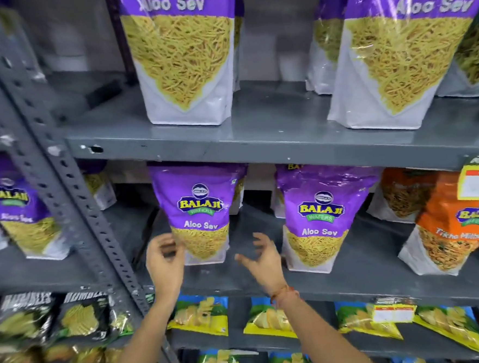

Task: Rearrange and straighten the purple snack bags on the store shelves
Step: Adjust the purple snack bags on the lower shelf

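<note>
Purple Aloo Sev snack bags stand on grey metal shelves. On the middle shelf [352,275] one purple bag [200,209] stands upright at the left and a second purple bag [320,218] to its right. My left hand [164,263] is open just at the lower left of the first bag, fingers blurred. My right hand [263,259] is open in the gap between the two bags, holding nothing. On the upper shelf [257,129] stand two larger purple bags [181,57] [402,53], with more behind them.
A slotted grey upright post [62,176] divides the shelving at the left, with another purple bag [19,213] beyond it. An orange snack bag [451,223] stands at the right of the middle shelf. Yellow-blue chip packets [202,314] and black packets [80,314] fill the lower shelves.
</note>
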`<state>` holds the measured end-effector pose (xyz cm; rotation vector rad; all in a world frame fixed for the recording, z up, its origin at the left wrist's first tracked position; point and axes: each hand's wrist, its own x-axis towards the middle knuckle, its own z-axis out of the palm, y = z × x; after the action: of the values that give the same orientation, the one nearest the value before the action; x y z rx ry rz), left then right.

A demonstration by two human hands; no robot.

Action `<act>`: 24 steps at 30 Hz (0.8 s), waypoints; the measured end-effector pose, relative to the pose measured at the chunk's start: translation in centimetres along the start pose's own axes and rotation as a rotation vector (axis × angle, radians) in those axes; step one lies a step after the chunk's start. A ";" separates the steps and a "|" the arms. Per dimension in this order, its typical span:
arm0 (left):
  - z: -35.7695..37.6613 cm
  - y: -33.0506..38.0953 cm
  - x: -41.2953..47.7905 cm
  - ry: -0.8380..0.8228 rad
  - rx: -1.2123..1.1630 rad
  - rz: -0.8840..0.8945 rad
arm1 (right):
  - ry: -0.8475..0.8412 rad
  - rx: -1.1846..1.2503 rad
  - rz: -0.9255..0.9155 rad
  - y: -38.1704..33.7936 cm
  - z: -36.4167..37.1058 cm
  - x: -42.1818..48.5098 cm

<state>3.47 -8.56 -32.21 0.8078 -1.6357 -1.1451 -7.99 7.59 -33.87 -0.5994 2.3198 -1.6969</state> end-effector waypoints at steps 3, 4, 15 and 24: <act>-0.8 -2.2 3.2 -0.136 0.065 -0.114 | -0.231 -0.061 0.007 -2.1 1.9 2.8; -0.9 -2.9 4.0 -0.248 0.082 -0.171 | -0.270 -0.078 0.017 -2.4 2.4 3.6; -0.8 -3.4 6.3 -0.662 0.195 -0.182 | -0.220 -0.136 0.006 -3.2 4.5 4.5; -0.4 -2.3 5.5 -0.755 0.206 -0.161 | -0.142 -0.127 0.025 -2.6 3.3 2.4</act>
<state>1.98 -14.38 -32.53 0.6782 -2.3687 -1.5267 -8.34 3.01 -32.28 -0.6879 2.3356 -1.4546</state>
